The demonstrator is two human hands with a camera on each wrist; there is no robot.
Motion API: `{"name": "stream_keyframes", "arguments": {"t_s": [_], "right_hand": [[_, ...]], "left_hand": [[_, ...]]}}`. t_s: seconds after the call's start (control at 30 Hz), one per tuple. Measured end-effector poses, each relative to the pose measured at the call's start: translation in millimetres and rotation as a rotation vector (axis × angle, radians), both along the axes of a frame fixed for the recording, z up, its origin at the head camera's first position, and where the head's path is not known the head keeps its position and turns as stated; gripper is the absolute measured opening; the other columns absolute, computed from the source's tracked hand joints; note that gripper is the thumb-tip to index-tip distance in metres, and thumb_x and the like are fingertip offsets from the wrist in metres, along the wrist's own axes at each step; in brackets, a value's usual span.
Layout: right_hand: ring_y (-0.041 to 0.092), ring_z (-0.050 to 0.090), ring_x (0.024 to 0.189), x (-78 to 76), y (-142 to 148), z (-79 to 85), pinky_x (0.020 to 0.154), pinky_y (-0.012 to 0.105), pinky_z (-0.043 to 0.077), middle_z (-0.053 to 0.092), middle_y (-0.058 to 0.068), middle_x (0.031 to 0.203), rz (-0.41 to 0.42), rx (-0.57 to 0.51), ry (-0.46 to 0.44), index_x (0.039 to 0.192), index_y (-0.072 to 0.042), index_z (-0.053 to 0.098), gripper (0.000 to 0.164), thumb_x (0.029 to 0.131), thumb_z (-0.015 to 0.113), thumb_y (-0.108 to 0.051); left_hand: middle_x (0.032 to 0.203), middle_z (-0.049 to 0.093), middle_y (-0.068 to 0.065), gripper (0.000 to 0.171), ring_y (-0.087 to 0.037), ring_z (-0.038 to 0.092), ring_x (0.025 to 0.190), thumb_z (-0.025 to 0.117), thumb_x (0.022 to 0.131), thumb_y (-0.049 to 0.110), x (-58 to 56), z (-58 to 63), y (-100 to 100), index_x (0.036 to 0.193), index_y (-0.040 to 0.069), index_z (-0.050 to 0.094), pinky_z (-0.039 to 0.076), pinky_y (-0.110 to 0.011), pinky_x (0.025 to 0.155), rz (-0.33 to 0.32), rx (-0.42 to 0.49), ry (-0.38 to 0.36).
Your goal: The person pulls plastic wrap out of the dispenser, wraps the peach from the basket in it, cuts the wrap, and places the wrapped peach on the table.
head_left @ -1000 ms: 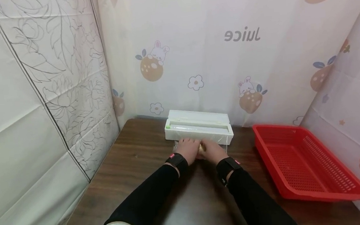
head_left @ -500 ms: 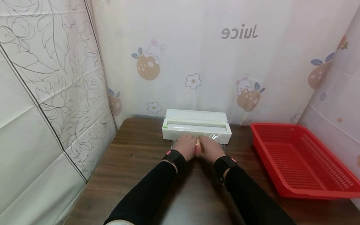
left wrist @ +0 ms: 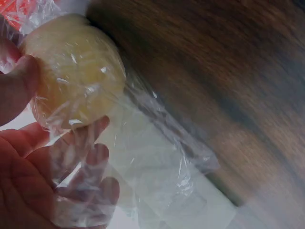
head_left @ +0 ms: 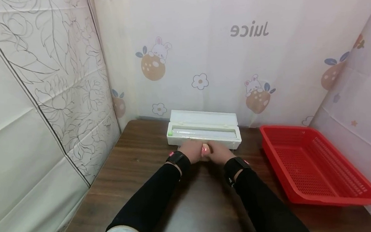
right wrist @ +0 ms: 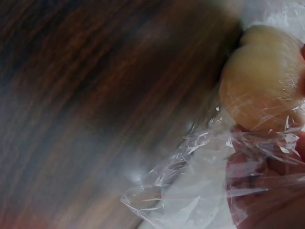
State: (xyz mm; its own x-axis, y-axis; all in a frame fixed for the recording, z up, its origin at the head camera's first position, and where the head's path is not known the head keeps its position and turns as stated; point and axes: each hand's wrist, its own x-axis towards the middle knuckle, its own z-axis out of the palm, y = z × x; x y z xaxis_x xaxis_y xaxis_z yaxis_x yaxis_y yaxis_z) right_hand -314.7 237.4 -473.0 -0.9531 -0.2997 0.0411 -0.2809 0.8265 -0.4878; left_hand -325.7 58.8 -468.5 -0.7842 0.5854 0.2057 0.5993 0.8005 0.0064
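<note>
Close in front of the white box, both hands hold a round yellow and pink fruit (head_left: 205, 150) between them; its exact kind is unclear. Clear cling film (left wrist: 183, 167) covers it, with loose folds trailing over the box front. In the left wrist view, my left hand (head_left: 191, 150) has its thumb against the fruit's side and fingers beneath, behind film. My right hand (head_left: 219, 152) grips the opposite side; the right wrist view cuts off much of it and film covers its fingers. A film roll (head_left: 203, 133) lies inside the open white box (head_left: 174, 140).
A red plastic basket (head_left: 278, 174) stands to the right on the brown wooden table (head_left: 119, 188). The box lid (head_left: 203, 117) leans up and back near the patterned curtain (head_left: 214, 65). Another curtain hangs on the left.
The fruit has turned between the hands, showing more of its pink side. Film that spread out beside the hands is now mostly hidden in the head view. The box lid remains open.
</note>
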Motion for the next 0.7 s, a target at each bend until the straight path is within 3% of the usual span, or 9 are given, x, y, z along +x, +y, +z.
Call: {"name": "stream_keyframes", "arguments": {"t_s": [0.1,0.23,0.37,0.57,0.7], "right_hand": [[0.03,0.063,0.116,2.4,1,7.4,0.107,0.054,0.05,0.069,0.012,0.133,0.022,-0.032,-0.041,0.143,-0.011,0.063,0.047,0.102,0.071,-0.034],[0.027,0.063,0.101,6.4,0,10.9,0.091,0.047,0.053,0.068,0.014,0.119,-0.018,0.008,-0.069,0.139,-0.004,0.056,0.048,0.101,0.072,-0.029],[0.025,0.061,0.089,10.9,-1,9.1,0.08,0.041,0.051,0.064,0.011,0.107,-0.06,0.002,-0.066,0.128,-0.005,0.052,0.044,0.096,0.076,-0.025],[0.028,0.058,0.097,21.6,-3,3.0,0.086,0.044,0.051,0.057,0.012,0.115,-0.075,-0.029,0.004,0.121,-0.008,0.054,0.054,0.083,0.089,-0.022],[0.027,0.056,0.099,26.3,-5,2.0,0.087,0.044,0.051,0.056,0.011,0.114,-0.045,-0.032,0.074,0.118,-0.006,0.059,0.053,0.079,0.093,-0.018]], "left_hand": [[0.104,0.08,0.0,0.022,-0.019,0.073,0.094,0.073,0.098,0.036,7.6,5.1,-2,0.111,0.018,0.074,0.048,-0.037,0.091,0.0,-0.039,0.066],[0.108,0.076,-0.004,0.031,-0.021,0.066,0.099,0.071,0.099,0.044,16.1,9.2,-2,0.118,0.02,0.076,0.048,-0.035,0.087,0.019,-0.096,0.108],[0.111,0.075,-0.003,0.033,-0.021,0.064,0.105,0.073,0.096,0.049,17.2,11.1,0,0.111,0.021,0.079,0.049,-0.035,0.094,0.016,-0.102,0.08],[0.114,0.071,-0.002,0.052,-0.02,0.061,0.107,0.09,0.08,0.047,14.9,5.2,4,0.118,0.016,0.073,0.053,-0.036,0.096,0.057,-0.05,-0.009],[0.111,0.071,-0.002,0.049,-0.02,0.063,0.105,0.091,0.081,0.04,17.3,2.4,3,0.116,0.014,0.07,0.055,-0.036,0.095,0.057,-0.01,-0.008]]}}
